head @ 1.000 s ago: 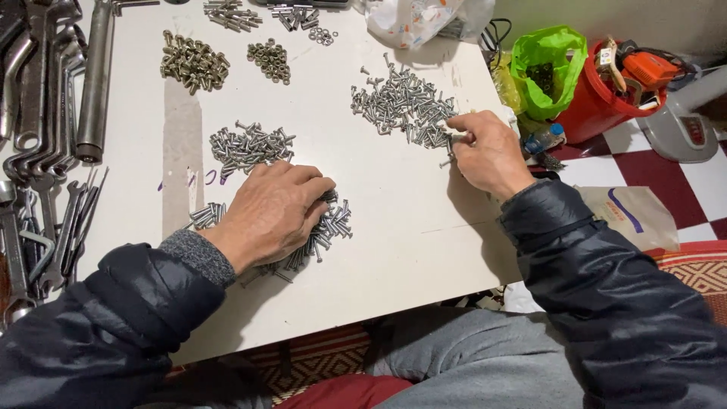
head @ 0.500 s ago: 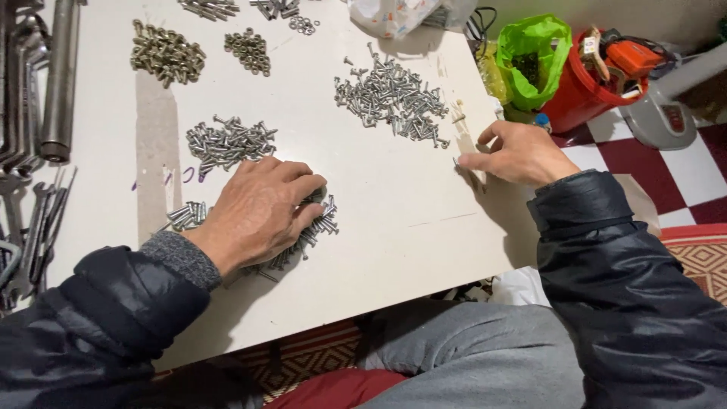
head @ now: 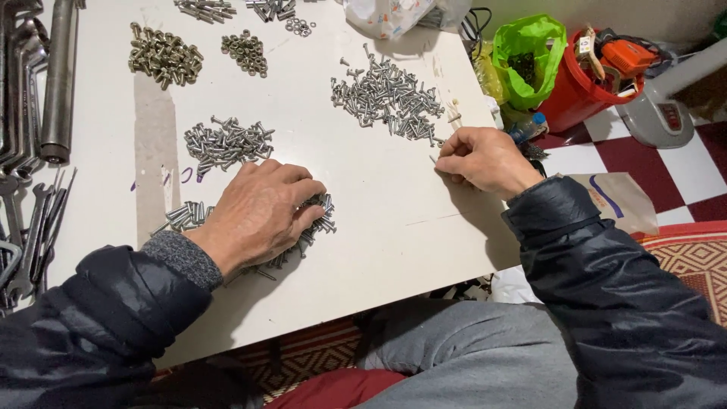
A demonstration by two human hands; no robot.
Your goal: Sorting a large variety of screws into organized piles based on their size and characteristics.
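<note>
Steel screw (head: 434,160) pinched, right hand (head: 485,160) (now nearer)

left hand (head: 257,212) on screw pile (head: 318,216), right hand (head: 485,159) pinching

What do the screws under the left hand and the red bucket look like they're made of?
Screws under the left hand: bright silvery metal, likely plated or stainless steel, judging by the grey shine. Red bucket: looks like moulded plastic, with a smooth, uniform glossy wall.

Silver steel screws (head: 386,95) on the white flat tabletop (head: 379,197) — bright green plastic bag (head: 526,57), red round bucket (head: 579,91), red-and-white checked floor tiles (head: 681,170)
</note>
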